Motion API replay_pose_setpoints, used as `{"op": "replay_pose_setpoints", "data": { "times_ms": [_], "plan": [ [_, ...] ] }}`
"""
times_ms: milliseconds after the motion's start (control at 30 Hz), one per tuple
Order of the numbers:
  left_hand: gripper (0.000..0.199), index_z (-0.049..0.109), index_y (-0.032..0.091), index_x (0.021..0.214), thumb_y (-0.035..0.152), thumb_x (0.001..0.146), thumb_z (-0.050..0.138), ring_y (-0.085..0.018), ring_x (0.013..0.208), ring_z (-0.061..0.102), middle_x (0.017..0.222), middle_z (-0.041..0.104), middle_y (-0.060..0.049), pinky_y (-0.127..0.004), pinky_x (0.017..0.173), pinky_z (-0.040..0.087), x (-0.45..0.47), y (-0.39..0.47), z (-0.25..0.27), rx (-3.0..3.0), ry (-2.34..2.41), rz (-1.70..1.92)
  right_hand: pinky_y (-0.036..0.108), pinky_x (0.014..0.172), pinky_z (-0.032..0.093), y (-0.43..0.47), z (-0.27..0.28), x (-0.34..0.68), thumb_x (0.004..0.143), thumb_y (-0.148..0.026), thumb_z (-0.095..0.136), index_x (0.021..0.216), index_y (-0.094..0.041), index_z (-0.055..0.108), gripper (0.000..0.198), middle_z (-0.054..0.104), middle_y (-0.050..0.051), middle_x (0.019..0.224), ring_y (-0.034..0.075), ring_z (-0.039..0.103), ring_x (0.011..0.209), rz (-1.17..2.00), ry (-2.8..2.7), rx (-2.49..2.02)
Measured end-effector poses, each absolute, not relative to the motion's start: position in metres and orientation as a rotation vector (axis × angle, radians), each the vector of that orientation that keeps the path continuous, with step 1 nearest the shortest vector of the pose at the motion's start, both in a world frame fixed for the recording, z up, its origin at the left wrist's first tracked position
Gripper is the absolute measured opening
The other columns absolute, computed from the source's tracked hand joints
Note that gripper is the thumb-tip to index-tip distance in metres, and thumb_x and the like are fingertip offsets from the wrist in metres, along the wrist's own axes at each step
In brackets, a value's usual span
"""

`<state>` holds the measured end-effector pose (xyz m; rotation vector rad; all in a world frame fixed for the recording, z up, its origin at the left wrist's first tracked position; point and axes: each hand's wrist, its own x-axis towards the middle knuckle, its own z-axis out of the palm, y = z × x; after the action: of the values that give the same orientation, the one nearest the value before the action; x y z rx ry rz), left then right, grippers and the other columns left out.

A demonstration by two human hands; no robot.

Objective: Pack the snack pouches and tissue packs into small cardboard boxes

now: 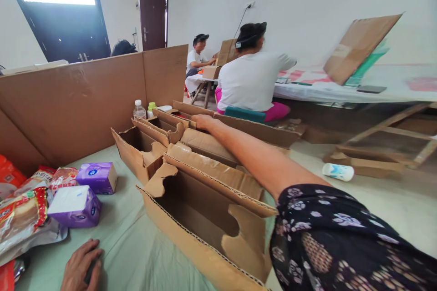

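Note:
My right arm, in a dark flowered sleeve, stretches across the table over several open cardboard boxes. My right hand (202,121) lies at the far end, its fingers curled over the edge of the far cardboard box (246,128). The nearest open box (191,232) stands empty below my forearm, with another open box (143,150) behind it. At the bottom left, my left hand (81,266) rests palm down on the pale green table cloth (129,241), fingers slightly apart, with something small and dark under the fingertips.
Two purple tissue packs (97,176) (75,206) and snack bags (23,218) lie at the left. Two small bottles (139,110) stand by a tall cardboard divider (75,104). Other people sit at tables behind. A white bottle (337,171) lies on the floor at the right.

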<state>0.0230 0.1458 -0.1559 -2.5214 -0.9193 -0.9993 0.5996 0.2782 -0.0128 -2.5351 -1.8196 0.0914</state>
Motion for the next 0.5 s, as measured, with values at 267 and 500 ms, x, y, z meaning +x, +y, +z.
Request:
{"op": "replay_pose_setpoints", "data": {
  "times_ms": [267, 500],
  "plan": [
    [0.033, 0.073, 0.025, 0.094, 0.043, 0.102, 0.047, -0.021, 0.088, 0.078, 0.099, 0.08, -0.005, -0.031, 0.069, 0.065, 0.024, 0.145, -0.152, -2.526, -0.915, -0.965, 0.048, 0.095, 0.056, 0.279, -0.018, 0.588, 0.098, -0.039, 0.064, 0.13, -0.018, 0.061, 0.039, 0.062, 0.01, 0.132, 0.024, 0.064, 0.113, 0.024, -1.742, -2.649],
    [0.033, 0.073, 0.025, 0.094, 0.041, 0.103, 0.045, -0.021, 0.086, 0.078, 0.098, 0.08, -0.005, -0.032, 0.067, 0.065, 0.027, 0.144, -0.151, -2.51, -0.912, -0.959, 0.046, 0.094, 0.056, 0.274, -0.021, 0.584, 0.098, -0.039, 0.064, 0.129, -0.018, 0.061, 0.038, 0.063, 0.01, 0.131, 0.024, 0.065, 0.113, 0.063, -1.682, -2.671]
  ]
}}
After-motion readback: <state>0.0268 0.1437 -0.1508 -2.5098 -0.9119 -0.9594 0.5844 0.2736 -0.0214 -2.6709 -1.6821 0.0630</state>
